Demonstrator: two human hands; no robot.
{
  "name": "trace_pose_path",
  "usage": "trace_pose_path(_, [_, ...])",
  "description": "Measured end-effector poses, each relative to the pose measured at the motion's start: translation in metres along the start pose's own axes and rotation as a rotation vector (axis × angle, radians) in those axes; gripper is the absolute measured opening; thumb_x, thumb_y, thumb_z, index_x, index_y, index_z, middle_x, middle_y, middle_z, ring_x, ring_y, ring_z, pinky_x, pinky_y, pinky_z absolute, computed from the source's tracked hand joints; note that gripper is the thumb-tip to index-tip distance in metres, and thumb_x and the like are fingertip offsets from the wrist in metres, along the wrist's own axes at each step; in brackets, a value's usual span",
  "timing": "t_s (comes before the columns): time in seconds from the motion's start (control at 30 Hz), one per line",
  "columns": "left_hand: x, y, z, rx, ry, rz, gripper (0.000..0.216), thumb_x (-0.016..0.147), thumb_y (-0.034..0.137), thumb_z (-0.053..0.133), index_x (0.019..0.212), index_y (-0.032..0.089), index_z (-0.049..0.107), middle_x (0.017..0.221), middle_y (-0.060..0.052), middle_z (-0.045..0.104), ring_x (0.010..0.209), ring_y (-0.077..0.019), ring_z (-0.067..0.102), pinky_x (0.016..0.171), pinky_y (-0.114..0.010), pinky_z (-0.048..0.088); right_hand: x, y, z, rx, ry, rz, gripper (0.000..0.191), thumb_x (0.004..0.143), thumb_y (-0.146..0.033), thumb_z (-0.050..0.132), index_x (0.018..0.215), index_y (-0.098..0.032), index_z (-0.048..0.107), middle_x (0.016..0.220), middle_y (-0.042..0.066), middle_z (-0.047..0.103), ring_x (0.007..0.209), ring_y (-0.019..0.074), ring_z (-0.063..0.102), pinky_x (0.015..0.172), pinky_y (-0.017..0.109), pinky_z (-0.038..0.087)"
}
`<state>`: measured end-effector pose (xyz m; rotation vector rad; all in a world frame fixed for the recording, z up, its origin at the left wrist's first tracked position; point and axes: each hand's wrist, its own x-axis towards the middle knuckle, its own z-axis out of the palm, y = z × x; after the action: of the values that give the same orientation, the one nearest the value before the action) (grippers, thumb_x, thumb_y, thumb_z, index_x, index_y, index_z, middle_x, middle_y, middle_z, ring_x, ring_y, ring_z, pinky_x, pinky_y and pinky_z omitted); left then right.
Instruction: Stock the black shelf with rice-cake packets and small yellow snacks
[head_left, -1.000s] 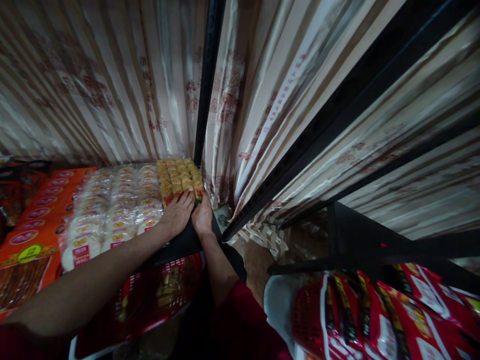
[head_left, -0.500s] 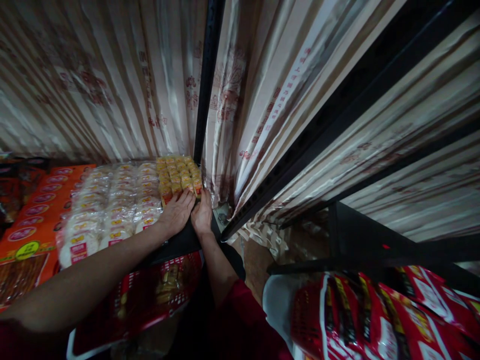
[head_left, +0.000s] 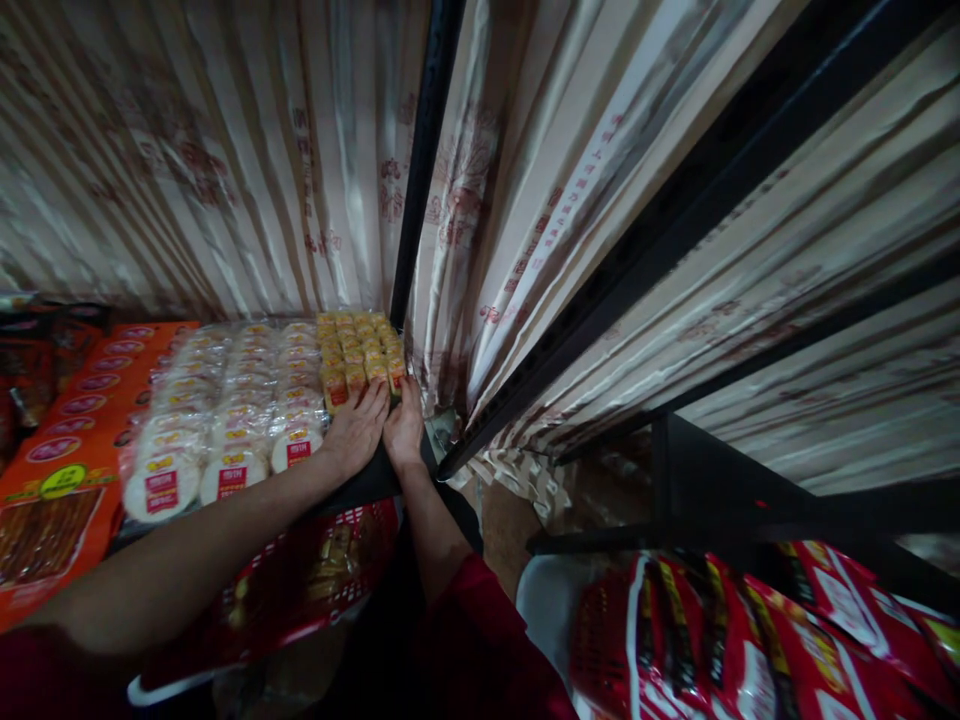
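Observation:
My left hand (head_left: pixel 356 432) lies flat on the dark shelf (head_left: pixel 360 482), fingers stretched out against the front of a row of small yellow packets (head_left: pixel 358 348). My right hand (head_left: pixel 404 428) sits right beside it, fingers extended toward the packet at the row's right end, next to the black upright post (head_left: pixel 420 170). Neither hand is wrapped around anything. Rows of round white cakes in clear wrap (head_left: pixel 232 405) fill the shelf to the left of the yellow packets.
Orange boxes (head_left: pixel 64 440) stand at the far left of the shelf. A red basket (head_left: pixel 292 580) sits on the level below. Red snack bags (head_left: pixel 720 640) lie at the lower right. Striped cloth (head_left: pixel 225 160) hangs behind the black rack frame (head_left: pixel 675 180).
Both hands have stayed pressed against the front of the yellow packets. The view has shifted slightly, and the packets sit a touch further back on the shelf.

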<state>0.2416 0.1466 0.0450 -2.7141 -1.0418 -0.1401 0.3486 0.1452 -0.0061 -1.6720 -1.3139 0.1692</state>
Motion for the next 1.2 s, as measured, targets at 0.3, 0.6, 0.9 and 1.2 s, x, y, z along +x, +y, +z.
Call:
trace_pose_path(0.3, [-0.018,0.016,-0.011,-0.125,0.033,-0.052,0.051,0.082,0.014,0.037,0.131,0.0,0.046,0.141,-0.021,0.041,0.135,-0.0291,0.031,0.109,-0.044,0.03,-0.016,-0.01,-0.018,0.099,0.064,-0.021,0.045,0.079,-0.004,0.031,0.115,-0.01,0.058,0.129,0.014,0.054,0.124,0.0168,0.046,0.108,0.037,0.036])
trace_pose_path(0.6, [-0.053,0.04,-0.014,-0.392,0.102,-0.105,0.05,0.083,0.015,0.039,0.132,0.003,0.045,0.134,-0.02,0.051,0.13,-0.0277,0.04,0.105,-0.042,0.037,-0.055,-0.039,-0.046,0.159,0.06,0.092,0.034,0.081,-0.013,0.034,0.098,-0.012,0.064,0.107,0.013,0.065,0.102,0.0177,0.059,0.096,0.035,0.045])
trace_pose_path(0.9, [-0.125,0.051,0.002,-0.588,0.255,-0.018,0.042,0.087,0.02,0.042,0.127,0.005,0.046,0.125,-0.019,0.056,0.123,-0.0247,0.046,0.102,-0.04,0.042,-0.136,-0.065,-0.052,0.184,-0.004,0.125,0.031,0.085,-0.023,0.035,0.103,-0.014,0.059,0.107,0.013,0.064,0.101,0.0184,0.058,0.095,0.035,0.044])
trace_pose_path(1.2, [-0.212,0.043,0.035,-0.638,-0.12,-0.118,0.025,0.083,0.014,0.05,0.106,0.013,0.058,0.102,-0.011,0.065,0.098,-0.022,0.06,0.085,-0.035,0.049,-0.198,-0.068,-0.026,0.023,-0.738,0.246,0.031,0.074,-0.008,0.041,0.096,-0.017,0.061,0.098,0.008,0.068,0.093,0.0174,0.062,0.087,0.03,0.047])
